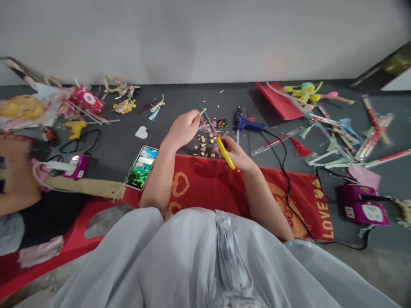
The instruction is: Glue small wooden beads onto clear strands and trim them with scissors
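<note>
My left hand (185, 128) is closed in a pinch on a short pale stick (203, 111), probably wood. My right hand (236, 153) grips a yellow-handled knife (225, 152); its long grey blade points up and left, the tip close to the stick. Below the blade, several small pale cut pieces (203, 148) are scattered on the dark table. Beside them lie some clear plastic wrapping and a small dark packet with orange and green print (221, 123). A blue glue gun (248, 123) rests to the right of my right hand.
A lit phone (142, 167) lies by my left forearm, below a white paper heart (141, 132). A red towel (208, 179) covers the near edge. Cables run to a purple box (362, 204) at right. Red card (282, 102) and wrapped sticks lie beyond. Another person's arm (19, 171) is at left.
</note>
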`<action>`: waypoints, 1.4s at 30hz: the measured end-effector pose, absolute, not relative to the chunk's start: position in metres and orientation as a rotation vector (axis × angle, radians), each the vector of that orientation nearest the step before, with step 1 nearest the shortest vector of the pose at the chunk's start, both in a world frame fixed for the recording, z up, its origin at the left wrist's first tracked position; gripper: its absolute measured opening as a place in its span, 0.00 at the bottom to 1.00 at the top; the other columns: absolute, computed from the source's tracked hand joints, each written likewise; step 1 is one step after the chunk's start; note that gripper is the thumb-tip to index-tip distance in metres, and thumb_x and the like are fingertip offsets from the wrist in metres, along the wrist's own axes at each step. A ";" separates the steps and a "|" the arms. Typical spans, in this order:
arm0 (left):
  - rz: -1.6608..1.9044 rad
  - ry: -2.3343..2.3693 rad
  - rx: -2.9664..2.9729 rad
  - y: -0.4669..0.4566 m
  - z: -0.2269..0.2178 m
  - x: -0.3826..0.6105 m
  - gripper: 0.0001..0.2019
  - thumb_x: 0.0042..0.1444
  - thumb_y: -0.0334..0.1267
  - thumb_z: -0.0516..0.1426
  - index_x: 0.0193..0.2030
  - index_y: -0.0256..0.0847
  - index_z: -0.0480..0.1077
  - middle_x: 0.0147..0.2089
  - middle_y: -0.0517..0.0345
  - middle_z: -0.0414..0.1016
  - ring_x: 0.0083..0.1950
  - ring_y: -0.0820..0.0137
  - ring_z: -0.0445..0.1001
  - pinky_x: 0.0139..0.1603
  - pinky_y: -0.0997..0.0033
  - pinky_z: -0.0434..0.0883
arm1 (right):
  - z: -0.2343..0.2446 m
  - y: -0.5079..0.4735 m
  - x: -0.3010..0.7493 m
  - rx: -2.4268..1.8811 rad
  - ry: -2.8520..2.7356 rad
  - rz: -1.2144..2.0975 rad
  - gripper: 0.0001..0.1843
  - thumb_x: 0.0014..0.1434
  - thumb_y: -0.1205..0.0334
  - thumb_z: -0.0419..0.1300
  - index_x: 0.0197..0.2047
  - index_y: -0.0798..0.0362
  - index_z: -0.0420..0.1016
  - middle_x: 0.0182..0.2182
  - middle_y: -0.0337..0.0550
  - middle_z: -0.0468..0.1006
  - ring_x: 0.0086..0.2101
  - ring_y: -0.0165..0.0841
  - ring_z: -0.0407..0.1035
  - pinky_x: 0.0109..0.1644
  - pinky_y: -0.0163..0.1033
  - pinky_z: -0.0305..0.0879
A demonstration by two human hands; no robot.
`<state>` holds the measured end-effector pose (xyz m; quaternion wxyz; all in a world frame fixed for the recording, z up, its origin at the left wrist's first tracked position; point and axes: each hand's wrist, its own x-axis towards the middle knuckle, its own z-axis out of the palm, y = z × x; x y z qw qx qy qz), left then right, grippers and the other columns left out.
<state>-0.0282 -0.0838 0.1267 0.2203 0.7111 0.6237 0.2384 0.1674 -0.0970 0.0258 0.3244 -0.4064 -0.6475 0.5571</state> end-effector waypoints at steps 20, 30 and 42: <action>0.633 1.465 1.974 -0.059 0.122 -0.020 0.13 0.61 0.40 0.46 0.35 0.38 0.69 0.27 0.61 0.67 0.31 0.74 0.65 0.33 0.73 0.60 | 0.049 -0.099 0.167 -1.212 -1.666 1.350 0.27 0.49 0.43 0.60 0.43 0.53 0.61 0.29 0.34 0.62 0.28 0.25 0.54 0.32 0.35 0.55; 0.603 1.446 1.959 -0.055 0.119 -0.022 0.13 0.60 0.38 0.47 0.32 0.37 0.71 0.26 0.62 0.67 0.30 0.74 0.63 0.35 0.74 0.60 | 0.044 -0.099 0.164 -1.313 -1.735 1.244 0.23 0.54 0.44 0.55 0.43 0.54 0.63 0.31 0.38 0.66 0.30 0.29 0.58 0.38 0.38 0.58; 0.630 1.404 1.932 -0.054 0.117 -0.025 0.12 0.59 0.38 0.47 0.33 0.38 0.70 0.26 0.62 0.65 0.30 0.75 0.62 0.34 0.74 0.60 | 0.041 -0.099 0.166 -1.281 -1.739 1.238 0.22 0.55 0.43 0.55 0.43 0.52 0.63 0.31 0.38 0.68 0.30 0.29 0.58 0.37 0.38 0.57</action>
